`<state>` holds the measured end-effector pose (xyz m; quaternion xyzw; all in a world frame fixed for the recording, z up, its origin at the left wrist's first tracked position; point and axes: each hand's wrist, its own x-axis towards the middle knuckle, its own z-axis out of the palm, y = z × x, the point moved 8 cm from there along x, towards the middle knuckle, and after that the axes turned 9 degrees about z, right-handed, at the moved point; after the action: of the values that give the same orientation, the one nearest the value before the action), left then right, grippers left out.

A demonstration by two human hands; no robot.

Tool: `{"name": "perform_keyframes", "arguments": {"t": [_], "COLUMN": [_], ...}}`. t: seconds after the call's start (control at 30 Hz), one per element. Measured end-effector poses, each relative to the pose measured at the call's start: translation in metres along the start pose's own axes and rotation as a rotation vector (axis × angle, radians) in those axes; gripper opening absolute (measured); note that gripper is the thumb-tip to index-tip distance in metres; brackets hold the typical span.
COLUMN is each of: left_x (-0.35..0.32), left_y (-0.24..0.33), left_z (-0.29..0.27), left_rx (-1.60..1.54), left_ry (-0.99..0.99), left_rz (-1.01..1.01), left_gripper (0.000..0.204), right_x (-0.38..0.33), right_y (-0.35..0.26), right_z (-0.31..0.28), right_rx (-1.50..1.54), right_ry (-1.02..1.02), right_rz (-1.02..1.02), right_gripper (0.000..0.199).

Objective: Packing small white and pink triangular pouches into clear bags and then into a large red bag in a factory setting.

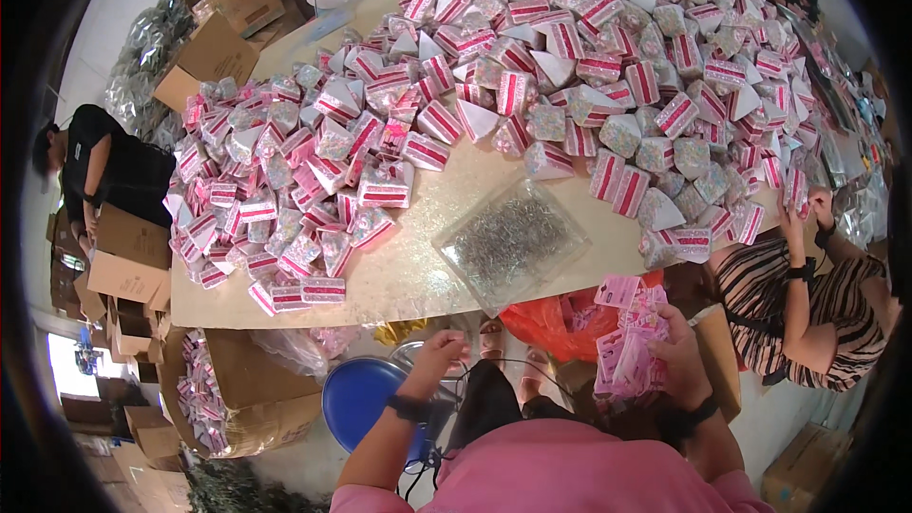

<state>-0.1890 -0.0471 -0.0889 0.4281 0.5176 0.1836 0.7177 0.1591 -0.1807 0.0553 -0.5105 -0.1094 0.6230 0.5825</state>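
Observation:
My right hand grips a bunch of small pink cards, fanned out loosely below the table's front edge. Just behind them lies a red plastic bag with more pink pieces in it. My left hand has its fingers curled in, and I see nothing in them; it hovers near the front edge, above a blue round stool. On the table, a clear plastic tray or bag of silvery shreds lies ahead of my hands. Beyond it spreads a large heap of wedge-shaped pink-and-white packages.
An open carton of similar pink pieces stands at the lower left. Another carton is beside my right forearm. A person in striped clothes works at the right; one in black handles a box at the left. A dark cable crosses near my legs.

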Motion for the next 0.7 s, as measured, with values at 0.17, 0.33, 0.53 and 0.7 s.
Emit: {"name": "perform_keyframes", "arguments": {"t": [0.17, 0.33, 0.53, 0.7], "left_x": [0.024, 0.046, 0.068, 0.066], "left_y": [0.042, 0.095, 0.111, 0.104], "left_z": [0.006, 0.015, 0.015, 0.023], "left_rx": [0.12, 0.208, 0.507, 0.418], "left_ry": [0.096, 0.327, 0.388, 0.363], "left_rz": [0.333, 0.268, 0.375, 0.376], "left_gripper": [0.045, 0.078, 0.085, 0.08], "right_x": [0.022, 0.084, 0.175, 0.258], "right_y": [-0.024, -0.054, -0.042, -0.013], "right_z": [0.049, 0.143, 0.22, 0.22], "right_rx": [-0.167, -0.252, -0.049, -0.09], "right_ry": [-0.033, -0.106, -0.192, -0.082], "right_rz": [-0.006, -0.08, -0.002, -0.071], "right_gripper": [0.05, 0.049, 0.045, 0.04]}}
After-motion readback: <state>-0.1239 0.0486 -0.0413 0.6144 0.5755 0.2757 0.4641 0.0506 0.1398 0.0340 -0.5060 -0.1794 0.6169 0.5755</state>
